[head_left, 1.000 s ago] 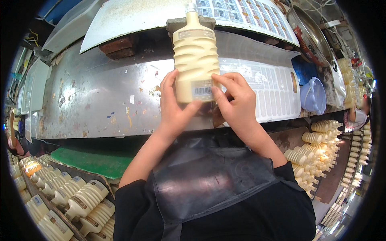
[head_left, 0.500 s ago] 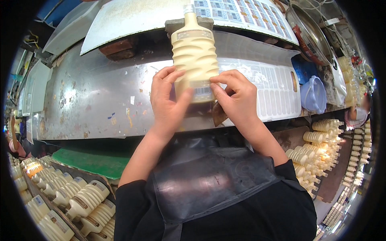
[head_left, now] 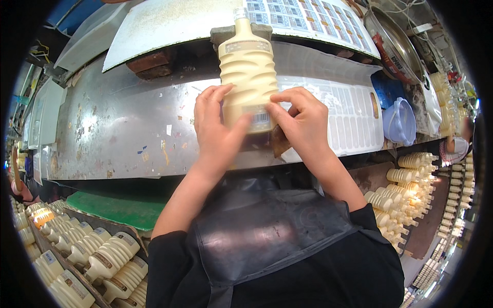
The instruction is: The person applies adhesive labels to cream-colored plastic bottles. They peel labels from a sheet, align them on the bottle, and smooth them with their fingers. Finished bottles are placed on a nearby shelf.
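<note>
A cream bottle point(head_left: 247, 72) with wavy ridges lies in front of me, its clear-topped neck pointing away and resting on a grey block point(head_left: 222, 34). Near its base is a small label point(head_left: 260, 118) with a barcode. My left hand point(head_left: 213, 120) curls its fingers against the bottle's left side, while its thumb, smeared by motion, lies over the label's left part. At the label's right edge, my right hand point(head_left: 303, 115) presses thumb and index finger together against the bottle. The underside of the bottle is hidden.
Label sheets point(head_left: 308, 20) lie on a raised white board point(head_left: 169, 25) beyond the metal table point(head_left: 118, 128). A white ribbed plastic tray point(head_left: 354, 113) and a lilac bucket point(head_left: 400, 122) are to the right. Similar bottles point(head_left: 108, 254) fill racks on both sides. A person point(head_left: 457, 146) is at far right.
My left thumb stays blurred over the label and has shifted slightly to the right. My right thumb and index finger have moved slightly at the label's edge. The bottle has barely moved.
</note>
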{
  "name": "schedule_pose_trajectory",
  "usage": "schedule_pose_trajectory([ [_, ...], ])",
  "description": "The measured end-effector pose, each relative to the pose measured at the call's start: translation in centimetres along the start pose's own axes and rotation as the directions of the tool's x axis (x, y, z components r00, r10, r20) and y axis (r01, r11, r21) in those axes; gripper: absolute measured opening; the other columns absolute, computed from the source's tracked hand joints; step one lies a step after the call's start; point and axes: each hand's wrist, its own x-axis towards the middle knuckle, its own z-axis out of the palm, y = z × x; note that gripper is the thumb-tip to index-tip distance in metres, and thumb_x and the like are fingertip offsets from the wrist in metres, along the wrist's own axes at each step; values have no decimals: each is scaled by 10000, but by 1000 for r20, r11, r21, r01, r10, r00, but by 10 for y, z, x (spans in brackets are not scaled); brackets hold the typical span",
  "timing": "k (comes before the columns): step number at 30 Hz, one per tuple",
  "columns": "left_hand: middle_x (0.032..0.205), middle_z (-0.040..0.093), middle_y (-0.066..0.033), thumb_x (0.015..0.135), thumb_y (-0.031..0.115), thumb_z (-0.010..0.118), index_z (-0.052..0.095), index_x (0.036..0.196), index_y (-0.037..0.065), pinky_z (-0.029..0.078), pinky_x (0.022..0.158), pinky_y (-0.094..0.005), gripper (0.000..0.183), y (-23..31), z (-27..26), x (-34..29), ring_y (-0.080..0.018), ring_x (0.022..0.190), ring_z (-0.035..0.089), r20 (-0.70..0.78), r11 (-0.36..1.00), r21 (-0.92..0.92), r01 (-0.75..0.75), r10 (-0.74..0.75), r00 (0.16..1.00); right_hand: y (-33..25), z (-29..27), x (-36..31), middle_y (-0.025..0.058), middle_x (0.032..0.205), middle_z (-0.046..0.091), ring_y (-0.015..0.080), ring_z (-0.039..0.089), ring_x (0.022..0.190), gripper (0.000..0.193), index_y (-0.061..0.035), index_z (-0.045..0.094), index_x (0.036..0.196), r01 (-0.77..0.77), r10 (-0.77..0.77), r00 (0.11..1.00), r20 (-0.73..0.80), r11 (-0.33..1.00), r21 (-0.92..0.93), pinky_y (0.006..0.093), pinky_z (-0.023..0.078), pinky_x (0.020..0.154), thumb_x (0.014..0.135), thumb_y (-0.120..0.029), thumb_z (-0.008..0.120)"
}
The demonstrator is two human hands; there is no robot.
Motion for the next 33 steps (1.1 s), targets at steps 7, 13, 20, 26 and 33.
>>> schedule_pose_trajectory([
  [7,1387,379,-216,894,218,696,412,1437,-10,370,1120,-441,654,0,13,3,-349,1280,435,26,974,-124,190,-189,982,9,2,7,1,852,632,53,554,663,191,-11,699,1035,-321,300,945,132,928,191,229,469,612,907,-145,749],
  [13,1386,381,-225,961,280,590,354,1456,-55,325,1152,-457,643,-10,25,0,-353,1284,428,17,968,-161,192,-192,981,20,11,3,-57,837,558,12,513,745,217,-32,631,1032,-394,357,917,176,882,260,190,438,669,941,-182,759],
  [20,1401,381,-242,981,330,581,312,1499,-58,326,1155,-470,701,-15,26,-6,-366,1304,431,15,951,-257,170,-172,985,23,9,6,-44,841,559,28,498,776,219,-29,599,1029,-465,405,885,228,777,424,204,432,694,955,-179,740],
  [26,1427,372,-249,942,351,660,267,1530,-54,345,1151,-479,815,-10,24,-9,-376,1313,438,51,984,-84,160,-156,986,25,12,4,-47,812,519,36,462,758,271,-34,578,1042,-366,334,925,182,912,184,217,419,676,941,-209,759],
  [33,1437,357,-254,909,357,698,230,1547,-60,348,1157,-478,895,-17,20,-9,-391,1331,426,90,976,-143,166,-154,984,20,8,2,-37,828,519,48,470,761,322,-30,572,1104,-420,373,902,218,875,240,227,425,669,930,-219,765],
])
